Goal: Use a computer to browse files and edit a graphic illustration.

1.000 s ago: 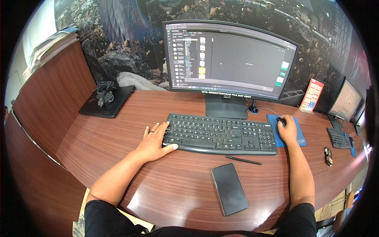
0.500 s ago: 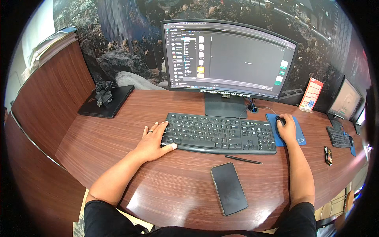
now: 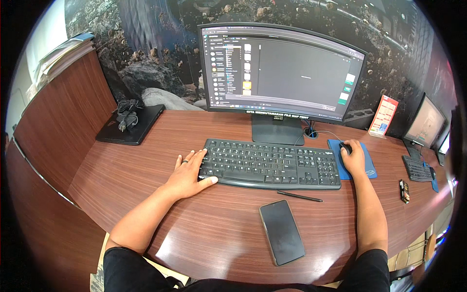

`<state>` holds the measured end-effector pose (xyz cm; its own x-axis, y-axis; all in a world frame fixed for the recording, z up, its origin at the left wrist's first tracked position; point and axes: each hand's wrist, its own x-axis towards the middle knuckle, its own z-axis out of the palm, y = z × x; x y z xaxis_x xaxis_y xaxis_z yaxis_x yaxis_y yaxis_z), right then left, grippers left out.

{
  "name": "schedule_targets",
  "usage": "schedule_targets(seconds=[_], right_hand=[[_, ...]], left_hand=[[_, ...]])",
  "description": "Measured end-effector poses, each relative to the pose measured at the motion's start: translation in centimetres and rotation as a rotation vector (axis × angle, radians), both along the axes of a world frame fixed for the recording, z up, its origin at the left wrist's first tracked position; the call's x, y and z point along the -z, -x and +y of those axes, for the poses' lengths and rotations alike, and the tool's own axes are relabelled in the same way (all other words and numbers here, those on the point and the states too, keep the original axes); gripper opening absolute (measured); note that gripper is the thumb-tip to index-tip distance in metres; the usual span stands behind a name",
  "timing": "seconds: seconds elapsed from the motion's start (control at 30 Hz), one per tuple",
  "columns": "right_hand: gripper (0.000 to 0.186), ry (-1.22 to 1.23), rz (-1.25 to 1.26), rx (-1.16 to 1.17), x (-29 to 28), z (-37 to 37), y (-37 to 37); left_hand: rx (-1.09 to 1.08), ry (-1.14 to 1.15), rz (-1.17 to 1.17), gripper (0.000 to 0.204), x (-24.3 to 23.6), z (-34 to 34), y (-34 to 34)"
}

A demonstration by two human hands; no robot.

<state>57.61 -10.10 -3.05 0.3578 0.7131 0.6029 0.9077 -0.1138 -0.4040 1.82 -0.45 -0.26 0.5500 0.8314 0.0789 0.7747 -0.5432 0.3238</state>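
Note:
My left hand (image 3: 188,175) lies at the left end of a black keyboard (image 3: 272,165), fingers stretched and spread over its edge keys, thumb at the front corner. A dark ring circles one finger. On the right, my right hand (image 3: 353,158) is wrapped over a black computer mouse (image 3: 346,147), which sits on a blue mouse pad (image 3: 370,165); the hand hides most of the mouse. Behind the keyboard stands a wide curved monitor (image 3: 301,73) showing a dark window with a column of file icons.
A phone (image 3: 282,232) lies face up near me, below a black pen (image 3: 300,196). A closed laptop (image 3: 151,121) with a coiled cable (image 3: 127,117) is at the left. Rightward are a small dark box (image 3: 404,191), a red-and-white card stand (image 3: 384,116) and a second keyboard (image 3: 417,169).

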Motion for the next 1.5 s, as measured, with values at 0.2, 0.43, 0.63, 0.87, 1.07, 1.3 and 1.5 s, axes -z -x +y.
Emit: schedule_targets(seconds=[0.2,0.43,0.63,0.87,1.07,1.3,1.5], right_hand=[[0.024,0.008,0.0,0.02,-0.05,-0.07,0.07],[0.024,0.012,0.001,0.022,-0.01,-0.09,-0.01],[0.024,-0.001,-0.002,0.012,-0.01,-0.06,0.0],[0.023,0.011,0.022,0.017,-0.1,-0.1,0.24],[0.023,0.001,-0.004,0.041,0.23,-0.07,-0.24],[0.024,0.023,0.003,0.14,0.33,0.04,-0.44],[0.025,0.019,0.017,0.154,0.27,0.0,-0.44]], left_hand=[[0.005,-0.003,-0.007,0.098,0.09,-0.06,0.04],[0.003,0.001,-0.002,0.103,0.41,0.2,0.09],[0.004,-0.001,-0.015,0.102,0.45,0.2,0.07],[0.005,-0.002,-0.011,0.101,0.33,0.1,0.11],[0.005,-0.004,-0.007,0.1,0.21,0.07,0.02],[0.01,0.006,-0.033,0.098,0.11,-0.1,-0.08],[0.005,0.005,-0.033,0.095,0.0,-0.13,-0.25]])
